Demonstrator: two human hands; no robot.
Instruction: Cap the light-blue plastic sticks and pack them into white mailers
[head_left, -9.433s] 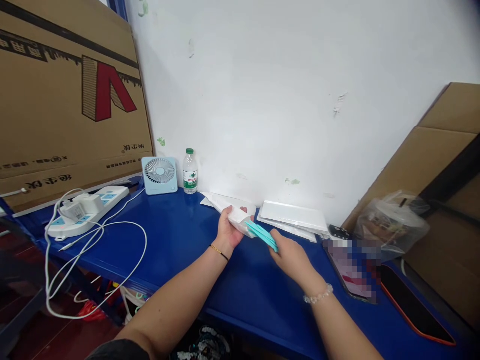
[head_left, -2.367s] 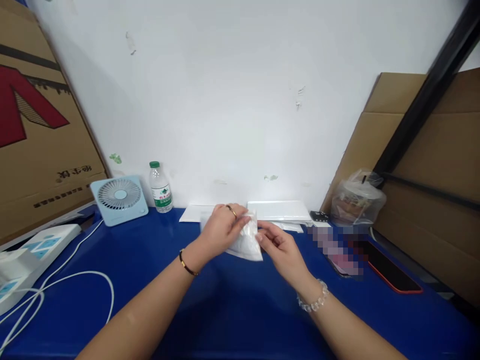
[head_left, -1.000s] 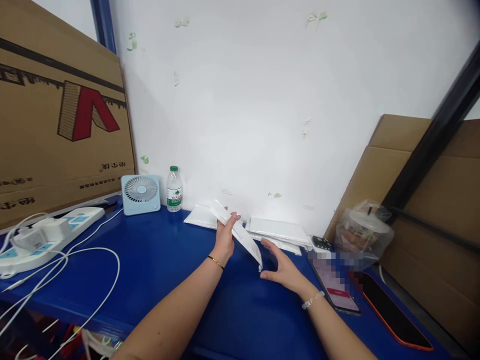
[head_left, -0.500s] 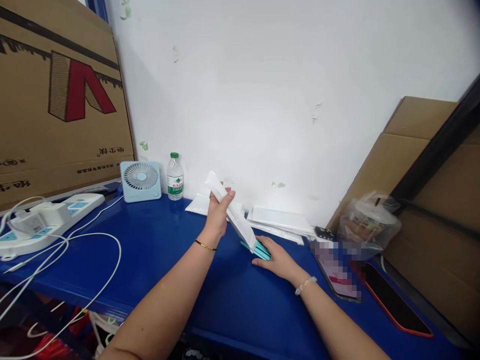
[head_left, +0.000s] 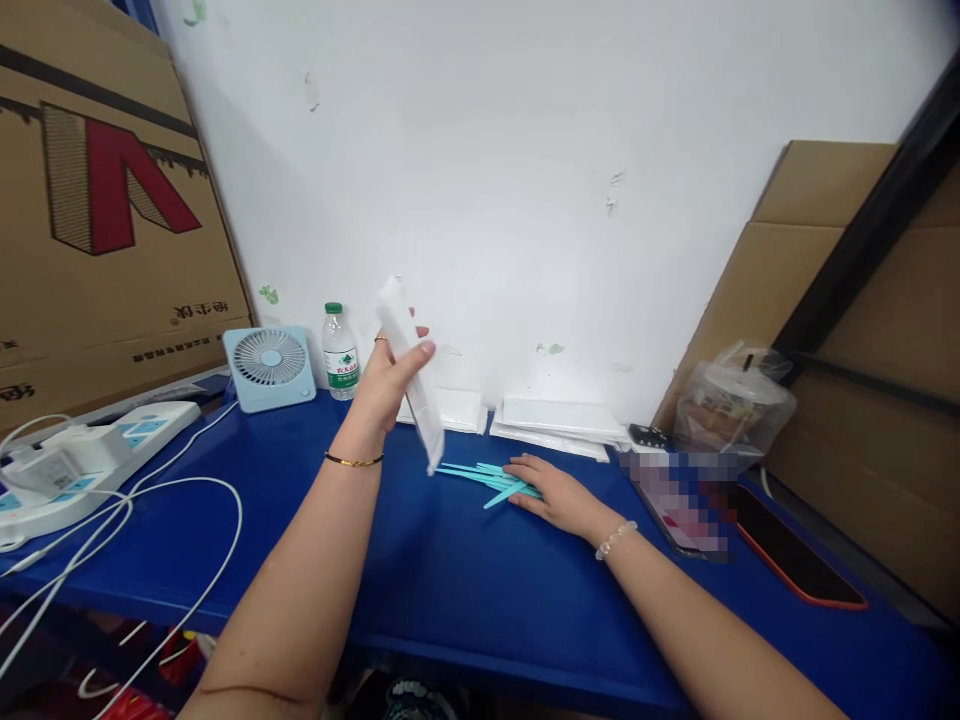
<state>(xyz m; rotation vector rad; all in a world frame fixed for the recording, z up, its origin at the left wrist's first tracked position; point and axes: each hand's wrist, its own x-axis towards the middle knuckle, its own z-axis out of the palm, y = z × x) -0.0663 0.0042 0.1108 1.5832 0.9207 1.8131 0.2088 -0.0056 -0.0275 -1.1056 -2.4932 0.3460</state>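
Observation:
My left hand (head_left: 386, 385) is raised above the blue table and closed around a long white plastic packet (head_left: 421, 402), which tilts with its lower end to the right. Thin turquoise sticks (head_left: 480, 474) with tapered ends lie fanned out on the table, pointing mostly left. Over their right ends my right hand (head_left: 551, 492) is closed, fingers on top and thumb along the near side. A gap separates the packet's lower end from the hand on the sticks. Flat white packets (head_left: 559, 418) lie against the wall behind, in two groups.
A light blue fan (head_left: 271, 365) and a water bottle (head_left: 341, 365) stand at the back left. White cables run from a power strip (head_left: 161, 425). On the right are two phones, one red-edged (head_left: 799, 555), and a bagged cup (head_left: 731, 410). Cardboard (head_left: 112, 270) stands at both sides.
My left hand has lifted the white packet up and left, away from my right hand. The turquoise sticks, earlier bunched under the packet's end, now show spread out on the table.

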